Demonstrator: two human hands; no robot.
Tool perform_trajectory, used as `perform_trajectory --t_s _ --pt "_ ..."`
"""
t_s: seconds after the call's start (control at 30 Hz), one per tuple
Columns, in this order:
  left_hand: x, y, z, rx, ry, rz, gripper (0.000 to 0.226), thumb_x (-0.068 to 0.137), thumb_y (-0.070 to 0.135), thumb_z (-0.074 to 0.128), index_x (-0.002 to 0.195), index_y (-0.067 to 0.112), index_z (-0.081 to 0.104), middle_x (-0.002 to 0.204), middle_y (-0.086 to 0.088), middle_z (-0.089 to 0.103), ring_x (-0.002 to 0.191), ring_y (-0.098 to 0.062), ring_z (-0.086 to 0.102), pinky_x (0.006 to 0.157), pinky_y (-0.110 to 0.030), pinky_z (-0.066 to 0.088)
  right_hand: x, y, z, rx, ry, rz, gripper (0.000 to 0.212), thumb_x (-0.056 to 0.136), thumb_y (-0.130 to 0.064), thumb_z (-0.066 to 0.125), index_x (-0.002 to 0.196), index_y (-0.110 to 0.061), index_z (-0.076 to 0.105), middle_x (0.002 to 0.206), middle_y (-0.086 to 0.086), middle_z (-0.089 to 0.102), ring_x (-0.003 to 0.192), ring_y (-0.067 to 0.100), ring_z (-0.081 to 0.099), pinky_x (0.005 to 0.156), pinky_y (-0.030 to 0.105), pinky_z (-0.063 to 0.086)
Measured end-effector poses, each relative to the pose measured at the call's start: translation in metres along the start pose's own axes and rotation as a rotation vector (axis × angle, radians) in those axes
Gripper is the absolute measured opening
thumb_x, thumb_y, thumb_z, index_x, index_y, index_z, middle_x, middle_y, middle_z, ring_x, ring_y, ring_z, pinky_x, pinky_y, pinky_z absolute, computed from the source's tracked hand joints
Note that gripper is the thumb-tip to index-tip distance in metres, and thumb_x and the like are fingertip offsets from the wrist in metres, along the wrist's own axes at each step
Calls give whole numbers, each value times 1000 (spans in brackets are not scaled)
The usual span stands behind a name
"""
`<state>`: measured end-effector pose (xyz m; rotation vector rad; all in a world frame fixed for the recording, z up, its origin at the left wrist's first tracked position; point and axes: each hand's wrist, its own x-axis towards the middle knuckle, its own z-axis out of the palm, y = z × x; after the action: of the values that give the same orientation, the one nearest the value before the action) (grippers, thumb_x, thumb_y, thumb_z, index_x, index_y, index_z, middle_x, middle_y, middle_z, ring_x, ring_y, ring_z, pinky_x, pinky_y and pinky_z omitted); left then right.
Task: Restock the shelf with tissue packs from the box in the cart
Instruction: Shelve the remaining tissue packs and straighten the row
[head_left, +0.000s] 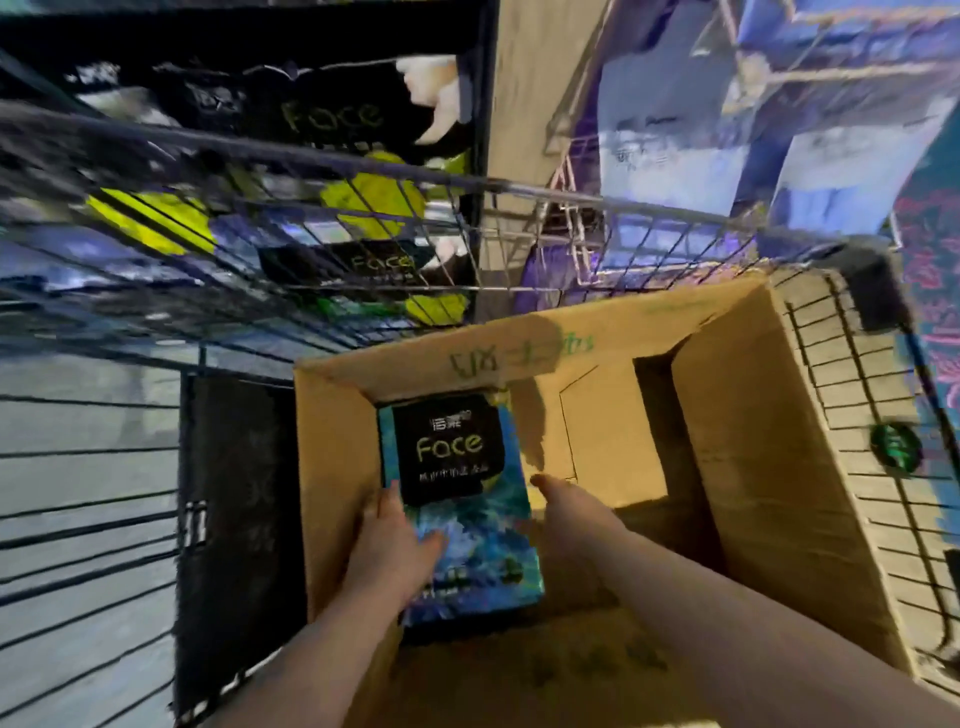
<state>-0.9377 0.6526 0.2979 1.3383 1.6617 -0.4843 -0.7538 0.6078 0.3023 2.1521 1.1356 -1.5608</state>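
Observation:
A blue tissue pack (467, 499) with a black "Face" label stands against the left wall inside the open cardboard box (769, 467), which sits in the wire cart (363, 176). My left hand (392, 545) grips the pack's left edge, thumb lying across its front. My right hand (563, 506) is down inside the box just right of the pack; its fingers are hidden, and I cannot tell if it touches the pack. More "Face" packs (332, 119) stand on the dark shelf beyond the cart at upper left.
The cart's wire side (88, 519) runs along the left, with grey floor under it. A second wire cart (582, 208) stands beyond. Blue and white packaged goods (831, 145) fill the upper right. The right part of the box holds nothing.

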Motion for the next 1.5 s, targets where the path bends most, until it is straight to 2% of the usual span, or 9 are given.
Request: perform_trajectory --t_s 0.17,0.37,0.5,0.63,0.77,0.93,1.13,1.33,1.5 --pt "20 -3 21 -99 152 21 92 82 34 69 151 12 13 150 -14 34 131 -31 40 107 -38 39 33 7 26 288 30 47 72 77 -46 71 135 -20 37 129 4 58 115 24 58 88 33 49" --pt "32 -2 30 -38 192 -28 100 75 44 72 149 6 16 141 -16 36 131 -33 37 109 -38 34 48 20 41 623 70 73 81 69 -36 82 135 -23 37 118 0 62 107 21 61 94 38 52" --pt "41 -8 39 -140 103 -36 99 69 41 78 146 12 23 136 -14 43 125 -32 46 103 -42 41 52 30 41 655 59 60 113 66 -37 83 150 -32 9 127 3 59 112 23 60 97 42 51" --pt "40 -10 47 -302 58 -30 113 74 26 79 150 17 -5 147 -10 38 130 -30 44 106 -38 39 56 27 43 695 26 36 90 69 -34 81 143 -33 29 115 1 64 103 22 64 92 44 54" --pt "27 -14 45 -320 76 13 112 75 25 78 151 20 -5 146 -7 41 127 -28 49 104 -40 43 41 26 44 731 60 5 74 73 -29 79 135 -28 40 98 -10 62 93 15 63 79 31 55" --pt "-23 -5 25 -284 99 52 111 73 34 78 149 30 -4 143 -3 46 122 -27 53 100 -45 46 -10 22 32 735 100 -17 74 74 -29 78 136 -29 36 101 -9 61 91 12 63 73 26 54" --pt "-89 12 -20 -282 194 174 106 69 39 78 146 30 6 130 -4 58 110 -27 61 92 -40 51 -80 3 -3 739 158 -105 80 73 -34 78 140 -25 34 126 3 59 117 24 56 101 43 46" --pt "-152 24 -78 -311 344 245 110 66 42 79 148 30 7 125 -3 64 107 -29 64 87 -38 52 -145 -35 -45 690 284 -342 71 68 -35 82 129 -22 46 97 -12 62 95 16 61 81 27 45" --pt "-202 14 -123 -400 494 285 110 66 36 81 149 24 11 129 -1 60 113 -25 60 90 -37 51 -185 -79 -69 650 269 -493 89 43 -50 84 121 -23 53 100 -5 72 92 16 67 89 41 53"
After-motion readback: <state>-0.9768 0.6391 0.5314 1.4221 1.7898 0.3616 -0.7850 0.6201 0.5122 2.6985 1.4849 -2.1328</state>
